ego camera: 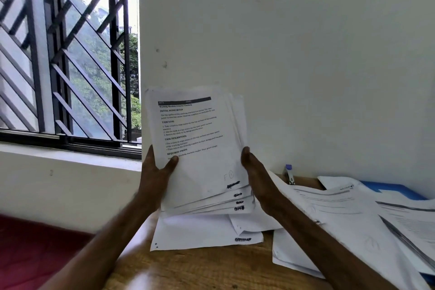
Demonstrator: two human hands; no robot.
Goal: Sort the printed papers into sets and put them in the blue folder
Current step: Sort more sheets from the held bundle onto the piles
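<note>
Printed papers [200,148] are held upright as a fanned stack above the surface [200,268], between both hands.

The left edge is pinched by the left hand [154,174], thumb on the front sheet and the other fingers hidden behind. The right edge is pressed by the right hand [256,179], its fingers [246,155] straight and together. "Washing Machine Exterior Cleaning", "INITIAL SCENE SETUP", "TASK GOAL", "TASK DESCRIPTION" and "REQUIRED PROPS" can be read on the top sheet, with a handwritten "F" low down. The blue folder [397,189] is partly covered by loose sheets [353,214] at the right.
</note>
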